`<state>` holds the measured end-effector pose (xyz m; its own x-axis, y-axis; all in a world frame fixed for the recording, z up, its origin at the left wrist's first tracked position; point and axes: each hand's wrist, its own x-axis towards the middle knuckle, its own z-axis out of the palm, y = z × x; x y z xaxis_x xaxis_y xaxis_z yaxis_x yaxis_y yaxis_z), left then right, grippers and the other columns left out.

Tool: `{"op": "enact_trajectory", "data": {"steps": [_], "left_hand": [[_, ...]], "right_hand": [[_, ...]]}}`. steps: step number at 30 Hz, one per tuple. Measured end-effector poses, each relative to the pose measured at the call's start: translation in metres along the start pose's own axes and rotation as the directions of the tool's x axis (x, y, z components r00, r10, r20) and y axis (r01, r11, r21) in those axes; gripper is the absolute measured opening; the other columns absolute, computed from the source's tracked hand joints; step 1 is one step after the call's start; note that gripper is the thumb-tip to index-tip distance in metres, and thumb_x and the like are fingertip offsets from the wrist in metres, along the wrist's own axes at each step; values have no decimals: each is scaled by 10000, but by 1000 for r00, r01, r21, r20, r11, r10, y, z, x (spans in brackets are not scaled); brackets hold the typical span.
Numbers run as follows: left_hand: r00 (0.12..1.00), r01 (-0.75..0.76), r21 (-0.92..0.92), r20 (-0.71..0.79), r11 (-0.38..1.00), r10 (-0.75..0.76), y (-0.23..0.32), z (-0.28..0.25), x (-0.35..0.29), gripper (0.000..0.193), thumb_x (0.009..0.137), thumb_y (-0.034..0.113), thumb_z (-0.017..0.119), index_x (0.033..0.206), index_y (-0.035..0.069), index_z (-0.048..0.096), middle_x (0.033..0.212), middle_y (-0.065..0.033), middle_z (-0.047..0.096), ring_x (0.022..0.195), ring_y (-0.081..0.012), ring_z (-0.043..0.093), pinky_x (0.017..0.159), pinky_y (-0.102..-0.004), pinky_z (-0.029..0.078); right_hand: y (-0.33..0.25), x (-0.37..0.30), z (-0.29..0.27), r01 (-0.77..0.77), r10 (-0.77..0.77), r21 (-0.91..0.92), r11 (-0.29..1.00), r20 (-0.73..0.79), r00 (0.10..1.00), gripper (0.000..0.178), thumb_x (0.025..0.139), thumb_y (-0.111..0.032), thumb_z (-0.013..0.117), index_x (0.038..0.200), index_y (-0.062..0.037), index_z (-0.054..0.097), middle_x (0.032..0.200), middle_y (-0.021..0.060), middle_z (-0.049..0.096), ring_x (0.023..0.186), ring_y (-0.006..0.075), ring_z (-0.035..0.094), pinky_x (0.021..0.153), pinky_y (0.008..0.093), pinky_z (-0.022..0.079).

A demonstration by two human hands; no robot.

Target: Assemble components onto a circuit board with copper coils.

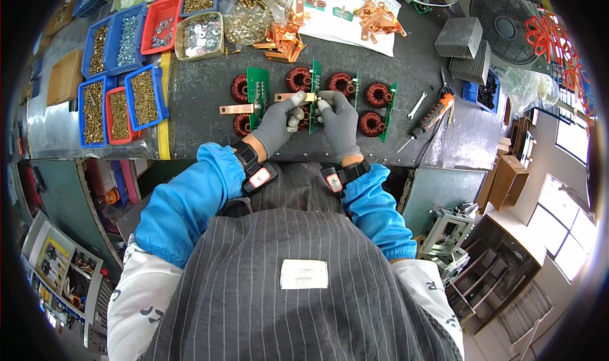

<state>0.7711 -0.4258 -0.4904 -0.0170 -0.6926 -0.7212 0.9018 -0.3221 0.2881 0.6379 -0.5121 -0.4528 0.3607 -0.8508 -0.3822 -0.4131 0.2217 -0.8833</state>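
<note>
Round fan point(503, 25) (black), brown carton point(509, 183), bright window point(559, 225)

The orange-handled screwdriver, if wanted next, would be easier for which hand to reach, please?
Probably the right hand: it is nearer, with the screwdriver lying off to its right. The left hand is farther away, touching a copper strip.

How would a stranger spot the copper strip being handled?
On the dark bench, find the row of upright green boards. At the second board from the left, a flat copper strip juts leftward. Unlike the strip on the leftmost board, this one has the left hand on it.
</note>
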Motion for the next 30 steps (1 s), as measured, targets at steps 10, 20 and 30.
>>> {"op": "enact_trajectory", "data": {"steps": [10, 20, 30], "left_hand": [[999, 25, 79, 36, 997, -28, 7, 4, -4, 275, 1004, 387, 605, 946, 118, 604, 594, 38, 514, 427, -38, 371, 423, -209, 267], [999, 21, 120, 35, 993, -25, 7, 5, -1, 281, 1022, 376, 571, 1013, 97, 606, 593, 46, 497, 423, -33, 371, 400, -198, 261], [999, 33, 63, 20, 997, -35, 8, 10, -3, 261, 1015, 357, 592, 1015, 96, 603, 620, 38, 507, 434, -39, 377, 399, -187, 275]], "right_hand": [[1, 8, -8, 403, -413, -417, 814, 71, 908, 168, 892, -48, 657, 1058, -28, 674, 942, 130, 706, 824, 244, 686, 728, 332, 531], [-2, 10, -10, 263, -255, -357, 896, 70, 964, 149, 896, -66, 645, 1040, -31, 667, 955, 147, 698, 867, 295, 687, 756, 369, 535], [-6, 14, -13, 249, -225, -378, 892, 106, 969, 152, 893, -37, 655, 1043, -15, 669, 913, 103, 712, 817, 181, 676, 736, 306, 528]]}}
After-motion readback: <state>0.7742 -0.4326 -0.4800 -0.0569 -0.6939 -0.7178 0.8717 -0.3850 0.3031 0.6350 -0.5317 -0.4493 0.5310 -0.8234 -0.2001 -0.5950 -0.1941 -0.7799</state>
